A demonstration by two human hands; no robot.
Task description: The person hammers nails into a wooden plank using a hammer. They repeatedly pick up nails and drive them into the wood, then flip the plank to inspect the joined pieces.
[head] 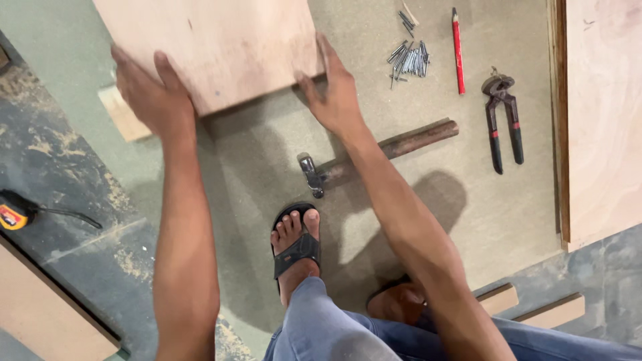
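A light plywood panel (221,40) lies at the top of the view, its near edge raised off the brown board below. My left hand (150,90) grips the panel's near left corner, fingers over the top face. At the near right corner my right hand (334,90) clasps the edge. A hammer (374,157) with a dark wooden handle lies on the board just under my right forearm.
Several nails (408,59), a red pencil (457,50) and pincers (501,120) lie on the brown board (488,220) to the right. Another plywood sheet (605,120) lies at the right edge. My sandalled foot (295,251) stands on the board. A tape measure (15,214) sits at far left.
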